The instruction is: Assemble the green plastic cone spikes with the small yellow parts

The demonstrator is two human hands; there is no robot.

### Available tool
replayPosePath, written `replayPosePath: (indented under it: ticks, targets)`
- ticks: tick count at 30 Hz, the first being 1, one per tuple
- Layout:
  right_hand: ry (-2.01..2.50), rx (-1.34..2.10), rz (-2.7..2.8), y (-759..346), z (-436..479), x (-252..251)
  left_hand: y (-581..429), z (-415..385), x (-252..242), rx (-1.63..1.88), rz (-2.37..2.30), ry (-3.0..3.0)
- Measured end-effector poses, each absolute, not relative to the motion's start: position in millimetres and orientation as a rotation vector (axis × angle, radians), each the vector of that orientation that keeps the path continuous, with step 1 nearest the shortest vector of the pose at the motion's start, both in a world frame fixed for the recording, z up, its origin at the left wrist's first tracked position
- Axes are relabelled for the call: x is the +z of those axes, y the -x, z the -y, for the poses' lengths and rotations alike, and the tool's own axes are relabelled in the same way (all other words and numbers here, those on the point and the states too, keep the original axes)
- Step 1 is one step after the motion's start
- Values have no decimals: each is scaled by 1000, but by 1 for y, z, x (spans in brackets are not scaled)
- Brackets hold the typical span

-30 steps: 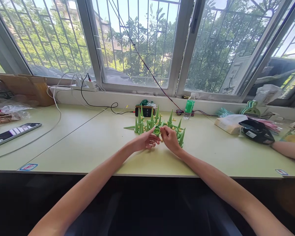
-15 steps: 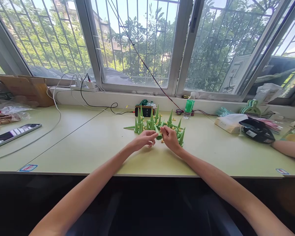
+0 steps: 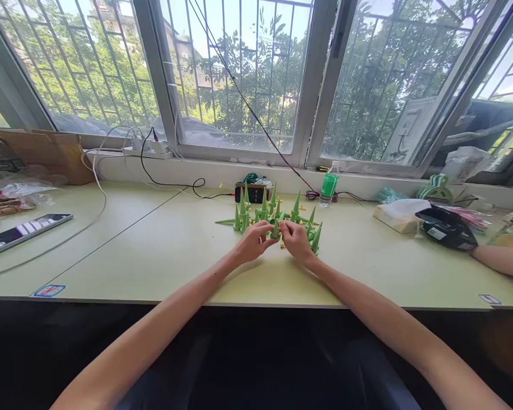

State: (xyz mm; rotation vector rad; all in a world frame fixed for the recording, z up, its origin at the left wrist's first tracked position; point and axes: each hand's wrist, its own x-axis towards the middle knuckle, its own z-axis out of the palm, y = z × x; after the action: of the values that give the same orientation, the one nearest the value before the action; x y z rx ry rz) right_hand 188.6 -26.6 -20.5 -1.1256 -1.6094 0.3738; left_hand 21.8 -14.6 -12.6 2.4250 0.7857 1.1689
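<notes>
Between my two hands, a green cone-shaped spike [image 3: 276,230] is held above the table with its tip pointing up. The thumb and fingers of my left hand [image 3: 254,241] are closed on its left side. Close against its right side, my right hand [image 3: 297,240] makes a pinch; whatever small part sits in those fingertips is mostly hidden. Just beyond my hands stands a cluster of similar green spikes [image 3: 264,208], most with tips up and a few lying down. Small yellow pieces [image 3: 302,208] show among them.
Behind the cluster are a phone [image 3: 256,193] showing digits and a bottle with a green label [image 3: 329,185]. To the right are a tissue box [image 3: 395,219], a black pouch [image 3: 447,228] and another person's arm [image 3: 504,261]. At left, a tablet-like device [image 3: 25,232] lies near a white cable [image 3: 98,213].
My left fingers, spread beside the spike before, have closed on it. The spike has turned from leaning, wide end towards me, to tip up. My right hand keeps its pinch in place.
</notes>
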Motion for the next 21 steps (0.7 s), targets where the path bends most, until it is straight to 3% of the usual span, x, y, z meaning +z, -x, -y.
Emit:
replayPosePath:
  ticks: [21]
  targets:
    - [888, 878, 1511, -182, 27, -24, -23, 7, -13, 1417, -959, -2321]
